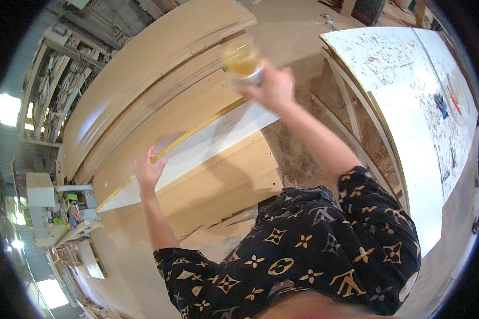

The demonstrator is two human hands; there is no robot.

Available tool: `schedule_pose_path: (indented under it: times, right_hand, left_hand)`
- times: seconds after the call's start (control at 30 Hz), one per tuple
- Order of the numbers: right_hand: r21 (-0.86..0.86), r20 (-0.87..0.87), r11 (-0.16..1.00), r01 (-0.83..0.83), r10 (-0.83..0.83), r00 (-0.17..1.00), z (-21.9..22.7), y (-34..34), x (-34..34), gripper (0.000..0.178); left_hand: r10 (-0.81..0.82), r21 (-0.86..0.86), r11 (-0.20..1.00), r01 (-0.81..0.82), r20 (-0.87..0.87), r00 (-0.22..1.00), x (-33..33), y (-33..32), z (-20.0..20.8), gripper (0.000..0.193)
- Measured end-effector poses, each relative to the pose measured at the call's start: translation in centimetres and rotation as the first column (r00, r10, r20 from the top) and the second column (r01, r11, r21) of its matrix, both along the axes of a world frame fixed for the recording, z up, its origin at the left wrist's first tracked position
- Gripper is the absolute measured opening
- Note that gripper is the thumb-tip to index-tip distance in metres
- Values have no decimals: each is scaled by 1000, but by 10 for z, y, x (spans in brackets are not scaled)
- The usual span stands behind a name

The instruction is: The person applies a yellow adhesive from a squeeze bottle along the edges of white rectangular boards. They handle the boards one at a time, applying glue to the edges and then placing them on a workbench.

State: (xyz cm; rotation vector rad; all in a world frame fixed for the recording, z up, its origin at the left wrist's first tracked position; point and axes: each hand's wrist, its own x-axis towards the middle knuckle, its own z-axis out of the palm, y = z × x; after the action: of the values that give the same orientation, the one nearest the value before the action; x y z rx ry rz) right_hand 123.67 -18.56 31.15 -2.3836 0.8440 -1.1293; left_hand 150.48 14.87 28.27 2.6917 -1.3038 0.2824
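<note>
Near the middle of the workshop, I watched a person in a black patterned shirt (298,244) lean over wide brown boards (223,178). The right hand (277,85), arm stretched well forward, had its grip closed around a small container (243,59), yellow above and pale near the fingers. Both hand and container were blurred, so I couldn't make out its exact kind. It was above the far right end of a long white strip (197,151) lying on the boards.

The left hand (148,169) was farther down, at the strip's narrow yellow edge (197,127). Its thumb and fingers curved apart about that edge; I couldn't tell whether they pinched it. Beyond the strip rose a stack of large brown sheets (154,58).

To the person's right stood a white worktop (415,122) on wooden framing, scattered with shavings, a red-handled tool (455,104) and a dark blue object (440,106). Timber racks (53,80) filled the far left.
</note>
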Motion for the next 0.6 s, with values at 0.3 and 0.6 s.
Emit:
schedule_pose_path:
  times: [0.3,0.6]
  right_hand:
    - [90,135,995,41,-53,989,13,-13,-17,42]
    - [79,82,920,-383,377,923,-2,142,84,48]
  left_hand:
    - [-62,-68,996,62,1,998,-2,13,6,62]
    - [-62,-105,993,57,-49,997,7,25,-1,57]
